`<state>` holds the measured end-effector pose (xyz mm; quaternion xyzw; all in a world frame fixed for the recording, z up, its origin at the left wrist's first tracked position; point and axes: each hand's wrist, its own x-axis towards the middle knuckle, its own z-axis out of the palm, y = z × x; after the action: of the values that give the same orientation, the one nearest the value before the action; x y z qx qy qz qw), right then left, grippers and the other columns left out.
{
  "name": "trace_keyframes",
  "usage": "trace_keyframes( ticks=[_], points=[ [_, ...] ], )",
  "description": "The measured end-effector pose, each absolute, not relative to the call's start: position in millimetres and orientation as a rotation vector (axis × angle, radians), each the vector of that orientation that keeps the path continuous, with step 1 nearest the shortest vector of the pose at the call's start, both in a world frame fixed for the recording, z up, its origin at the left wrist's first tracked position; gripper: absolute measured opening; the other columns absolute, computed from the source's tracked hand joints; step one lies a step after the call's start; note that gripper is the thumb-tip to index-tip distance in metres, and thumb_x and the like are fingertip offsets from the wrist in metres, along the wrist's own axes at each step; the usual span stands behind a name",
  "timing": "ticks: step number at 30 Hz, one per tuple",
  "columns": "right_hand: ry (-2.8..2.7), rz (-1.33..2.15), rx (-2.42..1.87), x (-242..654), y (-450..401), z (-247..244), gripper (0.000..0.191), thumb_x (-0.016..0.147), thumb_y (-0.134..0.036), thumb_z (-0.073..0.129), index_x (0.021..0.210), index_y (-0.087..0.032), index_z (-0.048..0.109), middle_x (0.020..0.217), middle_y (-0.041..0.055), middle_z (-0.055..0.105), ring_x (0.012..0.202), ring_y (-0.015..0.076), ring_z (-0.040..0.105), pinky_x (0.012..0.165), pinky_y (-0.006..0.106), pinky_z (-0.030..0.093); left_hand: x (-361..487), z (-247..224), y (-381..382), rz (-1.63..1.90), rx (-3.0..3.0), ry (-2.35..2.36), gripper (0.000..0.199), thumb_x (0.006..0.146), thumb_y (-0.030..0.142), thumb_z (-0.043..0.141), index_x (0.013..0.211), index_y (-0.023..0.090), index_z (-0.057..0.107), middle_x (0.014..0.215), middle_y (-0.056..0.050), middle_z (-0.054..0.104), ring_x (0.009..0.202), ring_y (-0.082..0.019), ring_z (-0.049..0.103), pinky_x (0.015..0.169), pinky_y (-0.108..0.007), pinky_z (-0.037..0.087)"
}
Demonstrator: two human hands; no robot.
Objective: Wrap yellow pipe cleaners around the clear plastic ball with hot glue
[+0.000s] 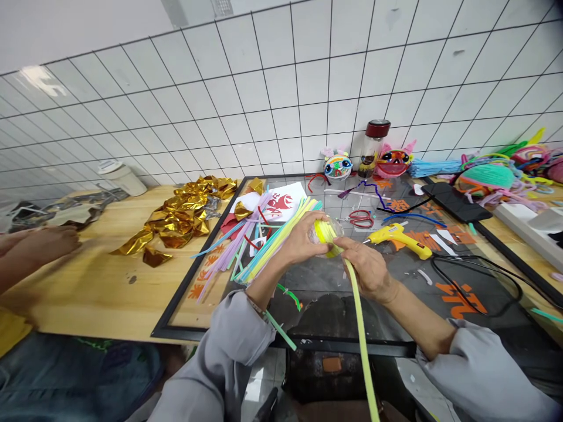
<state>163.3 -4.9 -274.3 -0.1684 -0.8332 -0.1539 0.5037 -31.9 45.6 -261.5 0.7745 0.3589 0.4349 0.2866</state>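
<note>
My left hand (301,241) is closed around a small clear, roundish object (338,230) with yellow fuzzy strip wrapped on part of it. My right hand (368,268) pinches a yellow pipe cleaner (361,334) against the object's lower right side. The strip's long tail hangs down past the table's front edge. Beside my left wrist lies a bundle of pastel pipe cleaners (250,272) in yellow, blue, green and lilac. A yellow glue gun (398,235) rests to the right of my right hand, and red-handled scissors (361,218) lie behind it.
Crumpled gold foil (176,217) lies to the left. Two decorated animal faces (338,165) and a lidded glass bottle (373,149) stand by the tiled wall. At right are a black phone (457,201), a cable (492,271) and a power strip (534,225). Another person's hand (48,249) is at far left.
</note>
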Motion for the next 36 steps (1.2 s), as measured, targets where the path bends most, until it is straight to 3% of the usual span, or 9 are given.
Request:
trace_keyframes(
  ticks=[12,24,27,32,36],
  points=[
    [-2.041,-0.391,-0.411,163.6,-3.9,-271.9,0.024,0.087,-0.001,0.048,0.109,-0.01,0.054,0.103,0.0268,0.073,0.105,0.0268,0.072,0.083,0.041,0.064,-31.7,-262.5,46.3,1.175,2.108,0.939,0.05,0.061,0.021,0.077,0.108,0.019,0.058,0.123,-0.01,0.062,0.123,-0.028,0.058,0.112,-0.046,0.042],
    [-2.052,-0.372,-0.448,161.8,-0.9,-279.7,0.026,0.088,-0.002,0.051,0.111,-0.012,0.058,0.11,0.023,0.073,0.111,0.026,0.07,0.086,0.042,0.063,-31.1,-262.5,46.5,1.176,2.088,0.933,0.05,0.06,0.021,0.077,0.107,0.02,0.06,0.124,-0.01,0.063,0.124,-0.028,0.058,0.112,-0.046,0.041],
    [-2.047,-0.466,-0.49,159.9,-0.8,-276.8,0.025,0.089,-0.003,0.054,0.111,-0.009,0.061,0.108,0.0228,0.073,0.105,0.0255,0.07,0.084,0.04,0.062,-31.3,-261.5,46.3,1.175,2.093,0.921,0.052,0.06,0.023,0.077,0.108,0.019,0.06,0.125,-0.011,0.062,0.124,-0.029,0.058,0.113,-0.047,0.04],
    [-1.946,-0.542,-0.678,158.5,0.0,-273.3,0.021,0.09,-0.007,0.055,0.108,-0.013,0.064,0.09,0.0139,0.07,0.083,0.0214,0.068,0.069,0.033,0.058,-31.7,-260.4,44.4,1.147,2.092,0.972,0.055,0.059,0.02,0.079,0.111,0.019,0.061,0.129,-0.012,0.061,0.125,-0.029,0.057,0.114,-0.048,0.04],
    [-1.837,-0.401,-0.776,158.5,6.0,-281.7,0.022,0.09,-0.008,0.057,0.11,-0.012,0.065,0.092,0.0133,0.068,0.083,0.0208,0.065,0.074,0.032,0.056,-32.2,-259.4,43.2,1.133,2.089,0.98,0.055,0.06,0.021,0.079,0.112,0.018,0.061,0.13,-0.013,0.061,0.126,-0.03,0.057,0.114,-0.049,0.04]
  ],
)
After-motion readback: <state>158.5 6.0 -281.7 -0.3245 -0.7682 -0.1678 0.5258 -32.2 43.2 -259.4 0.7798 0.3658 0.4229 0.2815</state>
